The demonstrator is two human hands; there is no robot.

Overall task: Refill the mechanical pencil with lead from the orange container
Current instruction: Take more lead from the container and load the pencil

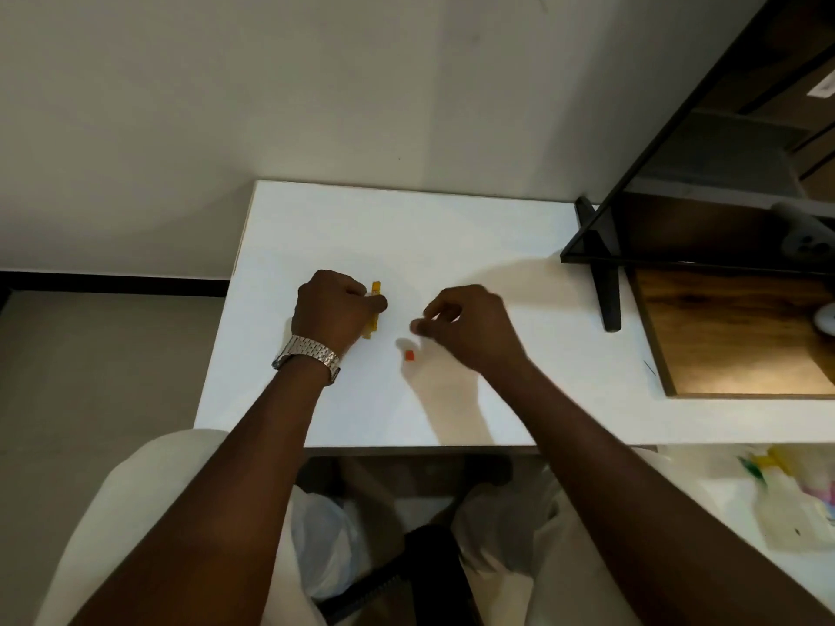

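A slim orange lead container (376, 289) lies on the white table (452, 237), and my left hand (332, 311) is closed around its middle, so only its two ends show. A small orange cap (409, 355) sits loose on the table just in front of my right hand (470, 327). That hand hovers to the right of the container with thumb and forefinger pinched together; nothing between them is visible. I cannot make out the mechanical pencil.
A black monitor (705, 164) on a black stand (607, 291) fills the right rear. A wooden board (732, 336) lies to the right, with a thin dark line (649, 367) beside it. Plastic bags (795, 503) lie on a lower surface at the right.
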